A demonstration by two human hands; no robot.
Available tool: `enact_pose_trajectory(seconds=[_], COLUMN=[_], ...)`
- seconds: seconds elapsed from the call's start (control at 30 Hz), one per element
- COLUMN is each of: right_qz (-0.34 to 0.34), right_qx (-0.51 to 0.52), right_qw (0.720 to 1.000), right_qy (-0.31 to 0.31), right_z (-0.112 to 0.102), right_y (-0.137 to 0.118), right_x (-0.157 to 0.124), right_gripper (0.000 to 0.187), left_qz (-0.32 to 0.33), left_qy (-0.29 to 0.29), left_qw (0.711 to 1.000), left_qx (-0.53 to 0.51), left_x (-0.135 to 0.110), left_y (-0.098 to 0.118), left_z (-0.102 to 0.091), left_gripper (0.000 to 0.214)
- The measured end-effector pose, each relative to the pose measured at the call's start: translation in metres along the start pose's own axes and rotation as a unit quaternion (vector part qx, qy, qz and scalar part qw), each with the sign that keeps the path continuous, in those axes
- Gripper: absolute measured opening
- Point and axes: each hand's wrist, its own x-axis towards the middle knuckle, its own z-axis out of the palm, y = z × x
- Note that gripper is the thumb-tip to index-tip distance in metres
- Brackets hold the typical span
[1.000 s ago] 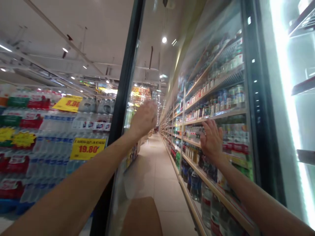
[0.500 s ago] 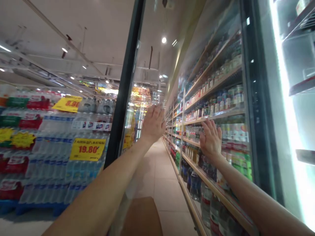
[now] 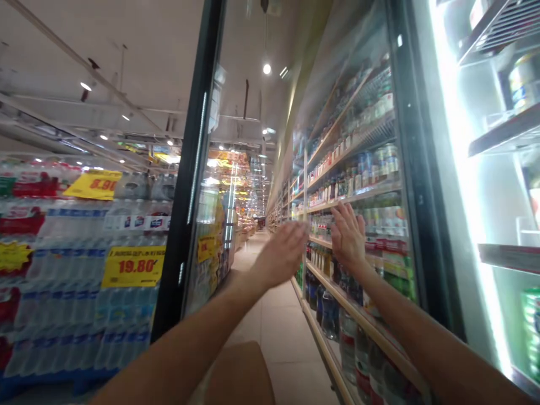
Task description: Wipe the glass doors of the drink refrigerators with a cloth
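Both my hands are raised in front of a tall glass cooler door (image 3: pixel 261 112) with a black frame. My left hand (image 3: pixel 284 256), blurred by motion, is open with nothing in it, and I cannot tell whether it touches the glass. My right hand (image 3: pixel 348 236) is open with spread fingers and seems to be flat against the glass. Bottles on wooden-edged store shelves (image 3: pixel 350 191) fill the glass beside that hand, though I cannot tell whether they are behind it or reflected.
To the left stands a shrink-wrapped stack of water bottles (image 3: pixel 71 270) with a yellow 19.80 price sign (image 3: pixel 133 266). A lit cooler interior with shelves (image 3: pixel 498 140) is at the right. A tiled aisle floor (image 3: pixel 270 320) runs ahead, and a tan rounded object (image 3: pixel 240 374) is at the bottom.
My left hand has moved right and downward, closer to my right hand. My right hand has stayed nearly in place, and the view has turned slightly right.
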Motion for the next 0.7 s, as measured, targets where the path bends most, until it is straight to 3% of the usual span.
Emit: enact_pose_trajectory(seconds=[0.07,0.1,0.13,0.23,0.27,0.3,0.37,0.43,0.47,0.5,0.53,0.63,0.67,0.7], right_qz=[-0.002,-0.004,-0.003,0.001,0.001,0.002,0.002,0.002,0.002,0.002,0.002,0.007,0.008,0.007], right_qx=[0.000,-0.001,-0.002,-0.009,-0.011,-0.012,-0.013,-0.010,-0.007,-0.004,0.000,0.012,0.015,0.018], right_qw=[1.000,1.000,1.000,1.000,1.000,1.000,1.000,1.000,1.000,1.000,1.000,1.000,1.000,1.000], right_qy=[-0.002,-0.002,-0.001,0.000,0.001,0.000,-0.004,-0.007,-0.009,-0.009,-0.007,-0.005,-0.004,-0.005], right_z=[0.000,0.000,0.001,0.001,0.001,0.001,0.001,0.000,0.000,0.000,-0.001,-0.002,-0.002,-0.002], right_y=[0.000,0.000,0.001,0.001,0.001,0.001,0.001,0.001,0.001,0.001,0.001,0.001,0.001,0.001], right_x=[0.000,-0.001,-0.001,-0.001,-0.001,-0.001,-0.001,-0.001,-0.001,-0.001,0.000,0.000,0.000,0.000], right_gripper=[0.044,0.045,0.045,0.045,0.045,0.045,0.045,0.045,0.046,0.046,0.046,0.045,0.045,0.045], left_qz=[0.139,0.144,0.102,-0.135,-0.169,-0.158,-0.013,0.150,0.184,0.174,0.122,-0.115,-0.149,-0.140], left_qy=[-0.045,-0.052,-0.046,0.018,0.031,0.033,0.002,-0.045,-0.058,-0.061,-0.050,0.015,0.024,0.020], left_qw=[0.989,0.988,0.994,0.991,0.985,0.987,1.000,0.987,0.980,0.982,0.991,0.993,0.989,0.990], left_qx=[-0.023,-0.024,-0.019,0.011,0.015,0.012,-0.012,-0.042,-0.048,-0.047,-0.038,0.004,0.009,0.007], left_x=[-0.004,-0.003,-0.002,0.006,0.006,0.006,0.002,-0.001,-0.002,-0.001,0.000,0.001,-0.001,-0.004], left_y=[0.012,0.010,0.003,-0.018,-0.019,-0.014,0.004,0.017,0.017,0.012,0.004,-0.019,-0.020,-0.015], left_z=[0.003,0.002,0.000,-0.005,-0.005,-0.003,0.003,0.007,0.007,0.006,0.003,-0.005,-0.006,-0.005], left_gripper=[0.045,0.045,0.046,0.048,0.048,0.048,0.045,0.044,0.044,0.045,0.047,0.049,0.049,0.049])
